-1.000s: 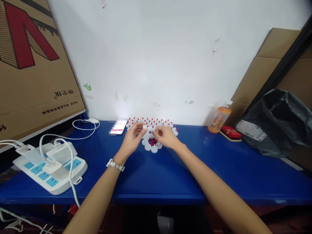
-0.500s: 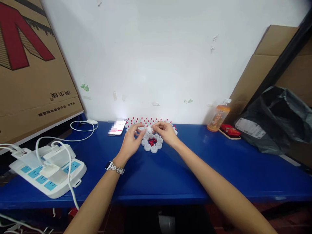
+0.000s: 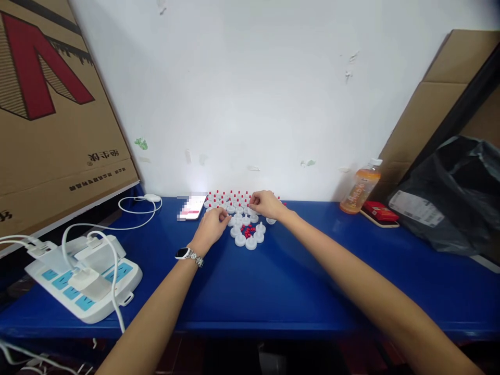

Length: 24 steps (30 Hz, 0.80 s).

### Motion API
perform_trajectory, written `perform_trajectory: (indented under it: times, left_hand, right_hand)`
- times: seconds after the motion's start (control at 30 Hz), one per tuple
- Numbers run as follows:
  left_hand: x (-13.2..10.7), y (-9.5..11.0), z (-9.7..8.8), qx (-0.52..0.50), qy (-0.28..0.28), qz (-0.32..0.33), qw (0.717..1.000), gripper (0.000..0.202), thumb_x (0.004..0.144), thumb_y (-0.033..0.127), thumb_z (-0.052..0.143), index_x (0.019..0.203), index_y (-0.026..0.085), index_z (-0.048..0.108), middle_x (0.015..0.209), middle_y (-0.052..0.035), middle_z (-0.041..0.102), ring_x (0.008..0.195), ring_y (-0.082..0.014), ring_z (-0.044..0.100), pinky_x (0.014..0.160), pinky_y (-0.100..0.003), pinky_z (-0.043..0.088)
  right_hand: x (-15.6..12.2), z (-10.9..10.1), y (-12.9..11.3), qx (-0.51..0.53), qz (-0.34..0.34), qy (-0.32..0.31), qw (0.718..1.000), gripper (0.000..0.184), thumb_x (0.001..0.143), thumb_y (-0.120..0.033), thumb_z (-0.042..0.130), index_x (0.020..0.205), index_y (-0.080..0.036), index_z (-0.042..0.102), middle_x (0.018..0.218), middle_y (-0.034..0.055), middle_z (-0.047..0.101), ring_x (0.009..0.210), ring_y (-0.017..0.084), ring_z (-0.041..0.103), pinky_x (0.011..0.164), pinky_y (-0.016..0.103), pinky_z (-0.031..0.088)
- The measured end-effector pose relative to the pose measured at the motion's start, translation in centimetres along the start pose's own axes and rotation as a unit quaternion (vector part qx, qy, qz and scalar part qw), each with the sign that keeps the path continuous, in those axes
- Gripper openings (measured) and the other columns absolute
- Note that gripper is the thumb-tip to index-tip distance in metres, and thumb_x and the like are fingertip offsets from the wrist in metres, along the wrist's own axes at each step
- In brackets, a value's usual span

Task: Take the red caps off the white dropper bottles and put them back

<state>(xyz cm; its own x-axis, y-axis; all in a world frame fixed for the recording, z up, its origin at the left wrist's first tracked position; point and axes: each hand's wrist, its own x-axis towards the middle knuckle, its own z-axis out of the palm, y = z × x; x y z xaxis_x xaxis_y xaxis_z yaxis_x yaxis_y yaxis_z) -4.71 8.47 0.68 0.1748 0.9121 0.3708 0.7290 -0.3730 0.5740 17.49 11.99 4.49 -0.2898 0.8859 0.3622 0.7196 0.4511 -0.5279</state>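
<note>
White caps (image 3: pixel 250 240) cluster on the blue table (image 3: pixel 273 281) by the wall, ringing a heap of red pins (image 3: pixel 246 228), likely to keep both within reach; your left hand (image 3: pixel 213 226) and right hand (image 3: pixel 269 204) rest among them, fingertips drawn together; whether either holds a piece, I cannot tell.

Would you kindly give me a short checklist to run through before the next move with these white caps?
1. Left hand at the near-left edge of the white caps: ok.
2. Right hand over the far rows: ok.
3. Loose red pieces lie ringed by caps: ok.
4. What either hand pinches: cannot tell.
5. Bottle upright, apart from the caps: ok.
</note>
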Motion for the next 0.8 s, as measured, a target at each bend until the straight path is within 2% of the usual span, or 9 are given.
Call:
perform_trajectory:
  times: [0.1, 0.23, 0.33, 0.47, 0.6, 0.7, 0.8]
  left_hand:
    - [-0.3, 0.1, -0.3, -0.023, -0.007, -0.001, 1.0, 0.018, 0.087, 0.034, 0.055, 0.084, 0.018, 0.064, 0.077, -0.0043, 0.068, 0.071, -0.0177, 0.062, 0.066, -0.028, 0.046]
    - [-1.0, 0.0, -1.3, -0.032, 0.011, -0.004, 0.999, 0.016, 0.085, 0.032, 0.055, 0.083, 0.018, 0.062, 0.076, -0.003, 0.067, 0.068, -0.017, 0.061, 0.065, -0.028, 0.046]
    - [-1.4, -0.1, -1.7, -0.009, -0.012, -0.014, 1.0, 0.011, 0.082, 0.028, 0.056, 0.08, 0.019, 0.062, 0.072, -0.0021, 0.065, 0.066, -0.0172, 0.06, 0.063, -0.029, 0.045]
    - [-1.6, 0.4, -1.3, -0.006, -0.038, -0.012, 0.999, 0.01, 0.081, 0.026, 0.056, 0.081, 0.018, 0.063, 0.074, -0.0029, 0.066, 0.068, -0.0176, 0.061, 0.064, -0.029, 0.045]
    - [-1.6, 1.4, -0.9, -0.031, -0.049, -0.007, 0.998, 0.015, 0.083, 0.028, 0.056, 0.085, 0.017, 0.066, 0.078, -0.0048, 0.068, 0.072, -0.0185, 0.063, 0.068, -0.029, 0.047]
    - [-1.7, 1.6, -0.9, -0.036, -0.049, -0.001, 0.998, 0.018, 0.084, 0.03, 0.055, 0.086, 0.017, 0.067, 0.078, -0.0051, 0.069, 0.072, -0.0186, 0.063, 0.068, -0.03, 0.048]
    - [-1.8, 1.5, -0.9, -0.038, -0.042, 0.006, 0.998, 0.02, 0.085, 0.031, 0.055, 0.09, 0.016, 0.067, 0.079, -0.0053, 0.069, 0.073, -0.0187, 0.063, 0.07, -0.03, 0.048]
  right_hand:
    - [0.1, 0.1, -0.1, 0.022, 0.015, 0.005, 1.0, 0.004, 0.074, -0.013, 0.065, 0.074, -0.015, 0.069, 0.068, 0.0025, 0.07, 0.063, 0.014, 0.062, 0.061, 0.023, 0.043]
    - [-0.3, 0.2, 0.1, 0.066, 0.013, 0.06, 0.996, 0.005, 0.075, -0.015, 0.063, 0.075, -0.015, 0.068, 0.068, 0.002, 0.069, 0.062, 0.013, 0.061, 0.061, 0.023, 0.044]
    - [-0.7, 0.2, 0.6, 0.089, 0.012, 0.098, 0.991, 0.006, 0.075, -0.016, 0.062, 0.076, -0.015, 0.067, 0.07, 0.0018, 0.069, 0.064, 0.013, 0.061, 0.062, 0.023, 0.044]
    - [-2.0, -0.2, 0.9, 0.073, 0.017, 0.12, 0.99, 0.007, 0.074, -0.014, 0.06, 0.075, -0.016, 0.066, 0.07, 0.0013, 0.068, 0.064, 0.013, 0.06, 0.062, 0.023, 0.044]
    - [-3.7, -0.7, 0.6, 0.037, 0.036, 0.087, 0.995, 0.007, 0.07, -0.01, 0.059, 0.07, -0.016, 0.063, 0.064, -0.0003, 0.064, 0.06, 0.012, 0.058, 0.058, 0.022, 0.041]
    - [-4.4, -0.7, 0.6, 0.013, 0.021, 0.041, 0.999, 0.009, 0.068, -0.007, 0.059, 0.069, -0.016, 0.062, 0.064, -0.0003, 0.064, 0.06, 0.012, 0.058, 0.057, 0.021, 0.04]
    - [-4.5, -0.4, 1.0, -0.007, 0.012, 0.022, 1.0, 0.011, 0.069, -0.006, 0.059, 0.07, -0.016, 0.064, 0.066, 0.0011, 0.066, 0.062, 0.012, 0.059, 0.058, 0.021, 0.04]
